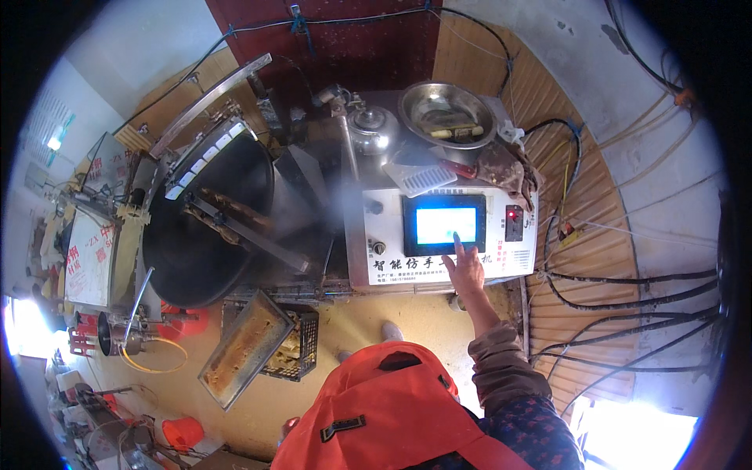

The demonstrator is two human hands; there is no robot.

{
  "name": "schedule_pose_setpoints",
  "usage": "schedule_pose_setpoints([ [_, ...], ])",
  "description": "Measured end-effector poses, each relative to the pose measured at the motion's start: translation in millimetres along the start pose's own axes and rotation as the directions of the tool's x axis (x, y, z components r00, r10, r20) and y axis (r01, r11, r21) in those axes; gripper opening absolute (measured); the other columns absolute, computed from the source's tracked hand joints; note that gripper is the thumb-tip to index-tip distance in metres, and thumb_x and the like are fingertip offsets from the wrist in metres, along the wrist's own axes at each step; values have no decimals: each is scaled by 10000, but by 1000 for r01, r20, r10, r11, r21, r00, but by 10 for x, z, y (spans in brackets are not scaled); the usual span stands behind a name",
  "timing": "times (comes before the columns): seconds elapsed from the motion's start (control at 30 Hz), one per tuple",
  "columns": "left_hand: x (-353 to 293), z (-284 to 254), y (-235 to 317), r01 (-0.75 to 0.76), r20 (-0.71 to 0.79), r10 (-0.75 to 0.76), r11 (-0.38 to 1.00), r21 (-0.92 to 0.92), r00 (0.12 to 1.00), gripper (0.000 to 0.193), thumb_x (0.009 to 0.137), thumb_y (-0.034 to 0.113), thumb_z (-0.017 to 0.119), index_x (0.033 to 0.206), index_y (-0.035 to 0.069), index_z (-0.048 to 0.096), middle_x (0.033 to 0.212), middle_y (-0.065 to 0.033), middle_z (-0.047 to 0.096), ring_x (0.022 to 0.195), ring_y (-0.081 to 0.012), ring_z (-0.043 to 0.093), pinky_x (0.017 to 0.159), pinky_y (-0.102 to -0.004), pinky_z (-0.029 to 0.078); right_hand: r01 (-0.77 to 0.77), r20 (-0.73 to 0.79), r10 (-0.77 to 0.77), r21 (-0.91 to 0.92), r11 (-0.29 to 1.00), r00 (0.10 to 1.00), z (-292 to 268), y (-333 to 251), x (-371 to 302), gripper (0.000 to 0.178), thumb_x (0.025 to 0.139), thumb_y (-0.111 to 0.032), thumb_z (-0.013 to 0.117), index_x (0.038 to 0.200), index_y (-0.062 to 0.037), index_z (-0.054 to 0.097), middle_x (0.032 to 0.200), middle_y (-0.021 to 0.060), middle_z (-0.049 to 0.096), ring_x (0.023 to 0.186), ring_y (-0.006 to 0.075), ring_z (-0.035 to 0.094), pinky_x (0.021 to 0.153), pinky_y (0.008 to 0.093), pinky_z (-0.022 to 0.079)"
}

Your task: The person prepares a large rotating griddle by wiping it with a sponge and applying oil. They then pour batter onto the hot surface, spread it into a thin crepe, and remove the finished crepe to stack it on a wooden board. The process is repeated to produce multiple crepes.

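My right hand reaches up to the control panel, its index finger stretched out onto the lit touchscreen. Nothing is held in it, and the thumb stands apart. The screen sits in a black frame on a white control box, between a knob on the left and a red-lit switch on the right. Beside the left edge of my red apron shows a small skin-coloured patch, perhaps part of my left hand; its fingers cannot be made out.
Left of the panel is a large round black griddle with a metal arm across it. Behind the box stand a steel kettle and a steel bowl. A tray rests over a black crate on the floor. Cables run along the right wall.
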State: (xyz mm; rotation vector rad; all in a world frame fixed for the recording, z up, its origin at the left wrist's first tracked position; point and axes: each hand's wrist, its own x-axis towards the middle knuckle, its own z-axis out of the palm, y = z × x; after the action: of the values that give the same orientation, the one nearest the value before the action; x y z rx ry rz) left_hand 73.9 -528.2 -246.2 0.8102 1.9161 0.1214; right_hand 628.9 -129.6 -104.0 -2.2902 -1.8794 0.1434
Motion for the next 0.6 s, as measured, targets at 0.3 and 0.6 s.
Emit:
schedule_pose_setpoints([
  [0.3,-52,80,102,8,-4,-9,1000,-12,1000,322,847,342,545,964,61,648,797,-57,656,666,-147,604,628,-295,492,-90,132,84,39,995,988,-101,-84,27,674,866,-448,515,1426,-268,187,990,199,463,872,338,555,722,429,489],
  [0.6,-51,74,90,5,10,-5,1000,-7,1000,316,849,336,544,967,60,644,796,-57,654,665,-147,604,625,-292,491,-10,-38,12,63,998,999,-47,-34,41,685,820,-412,591,1400,-227,277,898,176,476,715,314,578,627,401,506],
])
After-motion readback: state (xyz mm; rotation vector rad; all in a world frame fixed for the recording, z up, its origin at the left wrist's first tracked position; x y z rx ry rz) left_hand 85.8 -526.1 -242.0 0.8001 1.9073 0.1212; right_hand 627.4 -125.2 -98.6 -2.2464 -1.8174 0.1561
